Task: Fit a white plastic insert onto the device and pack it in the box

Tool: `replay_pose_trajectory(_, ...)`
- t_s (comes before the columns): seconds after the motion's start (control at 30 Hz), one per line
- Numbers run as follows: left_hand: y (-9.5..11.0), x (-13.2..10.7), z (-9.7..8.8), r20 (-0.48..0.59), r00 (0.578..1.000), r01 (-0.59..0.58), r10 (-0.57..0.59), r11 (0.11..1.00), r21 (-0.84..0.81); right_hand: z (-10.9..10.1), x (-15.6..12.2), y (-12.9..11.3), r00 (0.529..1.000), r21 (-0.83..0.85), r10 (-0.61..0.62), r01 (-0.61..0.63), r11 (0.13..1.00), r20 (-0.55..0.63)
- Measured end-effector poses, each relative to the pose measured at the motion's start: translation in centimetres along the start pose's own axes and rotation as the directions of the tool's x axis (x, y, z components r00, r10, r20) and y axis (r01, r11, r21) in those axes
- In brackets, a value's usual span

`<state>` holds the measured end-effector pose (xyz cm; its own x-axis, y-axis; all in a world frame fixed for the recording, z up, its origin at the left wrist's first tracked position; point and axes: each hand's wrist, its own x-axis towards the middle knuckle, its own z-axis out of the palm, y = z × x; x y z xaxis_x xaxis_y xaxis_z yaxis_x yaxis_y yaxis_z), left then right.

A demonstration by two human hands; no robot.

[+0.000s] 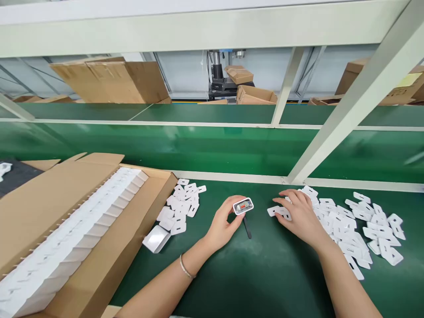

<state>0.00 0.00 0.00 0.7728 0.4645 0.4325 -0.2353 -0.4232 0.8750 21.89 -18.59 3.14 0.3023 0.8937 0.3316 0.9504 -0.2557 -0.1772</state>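
Observation:
My left hand (225, 223) is closed around a small white plastic housing (236, 211). Its open end faces up toward me and shows inner parts with a red piece among them. Below that hand a thin black tool (247, 229) lies on the green surface, partly hidden. My right hand (300, 216) is over the left edge of a heap of flat white cover plates (344, 229). Its fingers are spread, thumb and fingertips around a loose white plate (273, 211) that seems to rest on the table; whether they press on it, I cannot tell.
A long cardboard box (132, 256) with a row of white dividers (89, 234) stands at left. Beside it are a smaller pile of white plates (183, 203) and an open white casing (157, 239). A diagonal frame post (344, 106) rises at right.

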Motion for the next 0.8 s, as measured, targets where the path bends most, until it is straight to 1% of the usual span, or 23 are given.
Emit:
replay_pose_trajectory(0.07,0.1,-0.1,0.0,-0.002,1.0,-0.009,0.009,1.0,-0.009,0.5,-0.1,0.7,0.999,0.015,-0.002,0.001,1.0,0.048)
replay_pose_trajectory(0.17,0.4,-0.1,0.0,-0.004,0.998,-0.061,0.061,0.998,0.004,1.1,-0.2,1.2,0.996,0.055,-0.001,-0.004,0.998,0.093)
replay_pose_trajectory(0.3,0.7,0.0,0.0,-0.016,0.988,-0.15,0.152,0.986,0.071,1.0,0.1,0.8,0.997,0.066,-0.004,-0.001,0.998,0.079)
replay_pose_trajectory(0.37,0.8,0.1,0.0,-0.027,0.983,-0.179,0.183,0.977,0.119,0.7,0.3,-0.4,0.999,0.081,-0.013,0.009,0.997,0.052)
replay_pose_trajectory(0.43,0.8,0.1,0.1,-0.059,0.979,-0.184,0.196,0.968,0.171,0.5,0.5,-2.5,0.996,0.134,-0.055,0.045,0.99,0.067)
replay_pose_trajectory(0.53,0.7,0.0,0.2,-0.132,0.972,-0.158,0.195,0.956,0.249,0.9,0.6,-6.2,0.967,0.235,-0.174,0.128,0.964,0.187)
replay_pose_trajectory(0.6,0.6,0.0,0.3,-0.163,0.964,-0.154,0.208,0.943,0.295,1.8,0.6,-8.1,0.944,0.23,-0.211,0.153,0.961,0.255)
replay_pose_trajectory(0.63,0.6,0.0,0.3,-0.169,0.96,-0.162,0.223,0.935,0.315,2.3,0.6,-8.6,0.941,0.197,-0.201,0.149,0.969,0.272)
replay_pose_trajectory(0.7,0.6,0.0,0.4,-0.161,0.951,-0.198,0.265,0.918,0.343,3.3,0.7,-9.1,0.949,0.113,-0.142,0.114,0.987,0.283)
replay_pose_trajectory(0.8,0.6,0.0,0.6,-0.129,0.942,-0.246,0.309,0.901,0.358,3.8,0.6,-8.6,0.954,0.059,-0.04,0.024,0.998,0.297)
